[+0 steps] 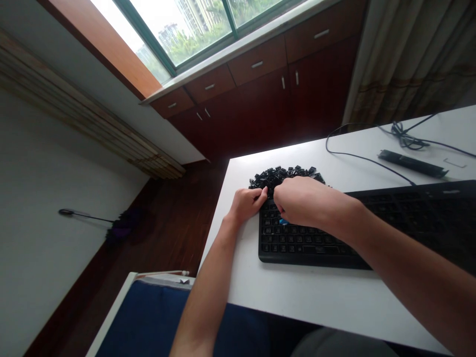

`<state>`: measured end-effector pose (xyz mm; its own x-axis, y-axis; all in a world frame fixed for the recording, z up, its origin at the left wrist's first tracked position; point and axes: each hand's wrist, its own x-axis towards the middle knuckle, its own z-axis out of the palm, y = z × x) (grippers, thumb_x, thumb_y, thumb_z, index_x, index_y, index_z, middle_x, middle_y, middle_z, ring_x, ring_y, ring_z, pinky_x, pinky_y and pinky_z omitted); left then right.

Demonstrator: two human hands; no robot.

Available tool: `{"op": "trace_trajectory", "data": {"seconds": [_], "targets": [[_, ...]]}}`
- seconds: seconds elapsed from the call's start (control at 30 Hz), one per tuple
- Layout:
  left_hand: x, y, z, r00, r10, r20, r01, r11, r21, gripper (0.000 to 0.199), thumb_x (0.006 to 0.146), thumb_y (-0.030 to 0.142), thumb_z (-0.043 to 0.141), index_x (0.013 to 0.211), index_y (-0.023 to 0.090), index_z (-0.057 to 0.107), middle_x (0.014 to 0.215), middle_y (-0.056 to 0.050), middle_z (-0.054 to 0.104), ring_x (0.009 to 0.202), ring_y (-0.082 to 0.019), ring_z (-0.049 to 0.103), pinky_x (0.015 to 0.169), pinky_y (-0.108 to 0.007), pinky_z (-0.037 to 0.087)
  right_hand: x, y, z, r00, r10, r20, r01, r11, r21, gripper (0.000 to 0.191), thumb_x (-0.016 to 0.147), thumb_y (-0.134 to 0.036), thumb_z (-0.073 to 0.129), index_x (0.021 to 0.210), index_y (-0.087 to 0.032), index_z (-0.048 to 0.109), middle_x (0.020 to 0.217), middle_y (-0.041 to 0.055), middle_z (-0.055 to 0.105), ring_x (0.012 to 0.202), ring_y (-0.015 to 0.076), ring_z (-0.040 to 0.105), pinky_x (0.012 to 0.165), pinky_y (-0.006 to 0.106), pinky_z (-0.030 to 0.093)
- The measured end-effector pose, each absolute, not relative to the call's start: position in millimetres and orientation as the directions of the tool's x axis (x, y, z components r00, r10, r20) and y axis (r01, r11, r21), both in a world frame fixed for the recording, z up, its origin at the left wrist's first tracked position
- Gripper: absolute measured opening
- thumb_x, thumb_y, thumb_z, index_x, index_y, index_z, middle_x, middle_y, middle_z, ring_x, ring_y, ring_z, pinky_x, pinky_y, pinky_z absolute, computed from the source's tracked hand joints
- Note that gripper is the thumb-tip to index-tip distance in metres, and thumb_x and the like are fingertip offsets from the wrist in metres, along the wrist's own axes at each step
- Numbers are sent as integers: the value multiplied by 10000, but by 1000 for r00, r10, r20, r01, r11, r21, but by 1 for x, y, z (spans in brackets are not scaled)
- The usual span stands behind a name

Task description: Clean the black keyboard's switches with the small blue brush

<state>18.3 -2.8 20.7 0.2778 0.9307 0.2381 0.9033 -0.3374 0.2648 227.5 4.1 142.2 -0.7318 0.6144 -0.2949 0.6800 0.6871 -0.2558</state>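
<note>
A black keyboard point(320, 250) lies on the white table, and many of its key positions look bare of caps. Behind its far left part is a heap of loose black keycaps point(275, 176). My left hand point(246, 204) is closed at the keyboard's far left corner, thumb against the curled fingers, next to the heap; anything between them is hidden. My right hand point(301, 201) is closed in a fist over the keyboard's left part. From under it a small blue tool point(283, 221) shows, its tip at the keys; most of the tool is covered by the hand.
On the table's far right are a black cable point(409, 141), a long black plastic piece point(412, 163) and a thin bent wire point(454, 162). A blue chair seat point(148, 317) stands at the front left. Wooden cabinets point(256, 109) line the window wall.
</note>
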Motion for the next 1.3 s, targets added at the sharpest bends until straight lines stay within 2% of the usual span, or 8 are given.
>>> {"op": "trace_trajectory", "data": {"seconds": [0.2, 0.37, 0.53, 0.67, 0.83, 1.03, 1.2, 1.3], "targets": [[18, -2, 21, 284, 927, 244, 898, -347, 272, 407, 886, 307, 463, 514, 148, 510, 480, 16, 489, 480, -77, 337, 526, -247, 251, 227, 4, 143, -781, 560, -277, 625, 715, -315, 189, 717, -92, 588, 787, -176, 743, 768, 76, 709, 675, 210, 641, 562, 290, 395], [18, -2, 21, 278, 926, 254, 896, -346, 278, 440, 886, 317, 456, 481, 146, 478, 457, 11, 473, 475, -78, 315, 515, -250, 237, 226, 4, 143, -817, 523, -243, 576, 722, -384, 243, 732, -84, 596, 897, -191, 738, 889, 76, 728, 771, 216, 653, 629, 290, 411], [18, -3, 22, 283, 929, 239, 898, -344, 275, 424, 885, 319, 464, 504, 146, 531, 473, 5, 508, 475, -80, 337, 522, -248, 248, 227, 8, 138, -792, 554, -256, 610, 700, -373, 264, 784, -157, 626, 1026, -204, 722, 961, 89, 722, 829, 244, 660, 628, 297, 411], [17, -3, 22, 289, 930, 227, 897, -346, 275, 396, 888, 312, 467, 544, 152, 582, 491, 4, 533, 477, -83, 383, 533, -245, 263, 227, 10, 139, -792, 551, -264, 611, 698, -373, 240, 793, -174, 641, 1012, -214, 730, 942, 80, 721, 827, 238, 657, 635, 295, 408], [16, -3, 21, 285, 930, 233, 897, -344, 278, 417, 885, 316, 477, 508, 152, 547, 476, 2, 532, 465, -83, 375, 523, -248, 255, 226, 8, 139, -793, 548, -265, 609, 702, -371, 257, 810, -162, 626, 1046, -213, 714, 937, 79, 719, 843, 243, 653, 637, 297, 411], [14, -3, 19, 286, 931, 229, 893, -345, 288, 377, 874, 306, 490, 543, 154, 587, 516, -12, 590, 480, -90, 426, 536, -245, 277, 225, 7, 139, -783, 559, -272, 622, 692, -366, 308, 819, -174, 622, 1117, -228, 677, 1000, 91, 706, 882, 269, 654, 646, 306, 422], [15, -2, 20, 286, 930, 232, 894, -346, 286, 396, 876, 312, 482, 522, 147, 548, 501, -4, 556, 481, -85, 396, 531, -244, 271, 228, 6, 140, -783, 564, -261, 621, 691, -370, 349, 813, -171, 605, 1150, -245, 658, 986, 77, 706, 840, 250, 654, 615, 290, 415], [16, -3, 22, 284, 930, 233, 895, -345, 285, 413, 887, 316, 468, 515, 144, 525, 484, 11, 504, 483, -79, 360, 528, -242, 261, 230, 5, 147, -796, 526, -300, 605, 680, -413, 296, 803, -131, 567, 1042, -229, 712, 951, 66, 708, 776, 206, 648, 604, 269, 413]]}}
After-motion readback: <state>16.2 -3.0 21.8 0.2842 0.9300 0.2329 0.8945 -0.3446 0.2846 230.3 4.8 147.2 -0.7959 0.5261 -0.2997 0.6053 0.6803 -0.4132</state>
